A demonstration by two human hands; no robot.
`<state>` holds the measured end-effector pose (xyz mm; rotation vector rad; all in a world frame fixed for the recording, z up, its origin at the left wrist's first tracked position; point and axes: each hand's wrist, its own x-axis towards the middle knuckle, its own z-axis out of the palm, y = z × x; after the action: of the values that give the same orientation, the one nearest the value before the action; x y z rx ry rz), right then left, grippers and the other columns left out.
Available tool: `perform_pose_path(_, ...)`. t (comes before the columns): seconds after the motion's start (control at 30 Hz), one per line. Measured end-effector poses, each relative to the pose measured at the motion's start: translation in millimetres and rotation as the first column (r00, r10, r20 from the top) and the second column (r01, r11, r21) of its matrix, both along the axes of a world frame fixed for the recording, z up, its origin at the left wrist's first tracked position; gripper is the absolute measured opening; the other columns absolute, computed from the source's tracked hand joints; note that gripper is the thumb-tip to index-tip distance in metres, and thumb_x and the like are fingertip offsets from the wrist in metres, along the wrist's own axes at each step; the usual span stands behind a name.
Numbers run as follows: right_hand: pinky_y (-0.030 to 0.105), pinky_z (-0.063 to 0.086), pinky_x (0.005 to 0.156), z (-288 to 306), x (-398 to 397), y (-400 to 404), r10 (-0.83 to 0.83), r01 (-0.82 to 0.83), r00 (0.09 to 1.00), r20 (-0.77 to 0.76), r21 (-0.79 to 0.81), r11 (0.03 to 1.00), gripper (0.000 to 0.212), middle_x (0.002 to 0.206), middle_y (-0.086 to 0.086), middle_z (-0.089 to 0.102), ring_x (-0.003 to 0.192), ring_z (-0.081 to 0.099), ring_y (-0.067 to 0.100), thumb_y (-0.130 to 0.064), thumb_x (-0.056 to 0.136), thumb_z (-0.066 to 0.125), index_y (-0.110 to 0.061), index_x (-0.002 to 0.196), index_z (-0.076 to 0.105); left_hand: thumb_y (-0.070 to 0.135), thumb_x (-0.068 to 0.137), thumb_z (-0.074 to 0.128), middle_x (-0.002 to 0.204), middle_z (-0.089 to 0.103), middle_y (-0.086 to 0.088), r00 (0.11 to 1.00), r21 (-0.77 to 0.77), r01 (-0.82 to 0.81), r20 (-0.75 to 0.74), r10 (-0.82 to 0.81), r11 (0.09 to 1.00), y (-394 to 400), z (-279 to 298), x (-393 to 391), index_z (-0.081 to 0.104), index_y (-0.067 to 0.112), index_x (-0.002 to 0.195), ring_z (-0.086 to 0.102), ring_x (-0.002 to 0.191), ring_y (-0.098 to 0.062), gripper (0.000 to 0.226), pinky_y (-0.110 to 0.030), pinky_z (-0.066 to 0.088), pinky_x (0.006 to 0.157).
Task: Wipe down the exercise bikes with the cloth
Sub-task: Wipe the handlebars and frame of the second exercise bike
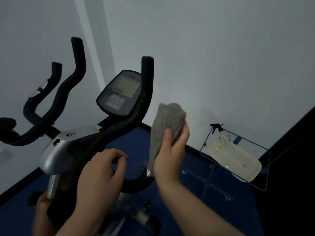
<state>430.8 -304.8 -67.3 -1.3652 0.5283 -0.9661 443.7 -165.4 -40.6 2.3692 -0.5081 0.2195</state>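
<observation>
Now you are wiping the bike handlebar.
Your right hand is gripping the cloth; your left hand, loosely curled, is holding nothing: press the cloth firmly along the handlebar.

A blue wire rack stands to the right, by the white wall. A pale plastic tub sits tilted inside it. A spray bottle with a black top leans at the rack's far corner. The floor under it is dark blue.
</observation>
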Motion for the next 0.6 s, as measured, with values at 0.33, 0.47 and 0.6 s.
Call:
perform_pose_path(0.33,0.019,0.046,0.097,-2.4,-5.8,13.4,0.04,-0.036,0.995,-0.09,0.052,0.998,0.05,0.137,-0.01,0.048,0.116,0.051,-0.005,-0.048,0.094,0.043,-0.041,0.141,0.026,0.023,0.087,0.059,0.075,0.057,0.021,1.0,0.03,-0.009,0.002,0.009,0.999,-0.4,-1.3,-0.2,0.062,0.032,0.079,0.052,0.062,-0.002,0.012,-0.018,0.034,0.054)
perform_pose_path(0.47,0.017,0.041,0.102,-10.3,-19.3,28.9,0.153,-0.151,0.988,-0.032,0.059,0.987,0.068,0.149,-0.014,0.032,0.126,0.041,-0.008,-0.065,0.083,0.046,-0.06,0.138,0.006,0.027,0.086,0.057,0.075,0.058,0.02,1.0,0.0,-0.008,0.004,0.008,1.0,-0.5,-2.4,-0.1,0.06,0.036,0.077,0.054,0.064,-0.001,0.013,-0.018,0.036,0.055)
perform_pose_path(0.6,0.043,0.051,0.094,32.6,13.7,-41.2,0.063,-0.067,0.998,-0.024,-0.288,0.955,0.049,0.129,0.004,0.054,0.114,0.056,0.017,-0.043,0.093,0.049,-0.022,0.136,0.04,0.026,0.086,0.056,0.075,0.058,0.02,0.999,-0.102,-0.035,0.025,0.038,0.994,2.8,-7.4,0.0,0.06,0.037,0.078,0.055,0.071,0.0,0.014,-0.018,0.037,0.058)
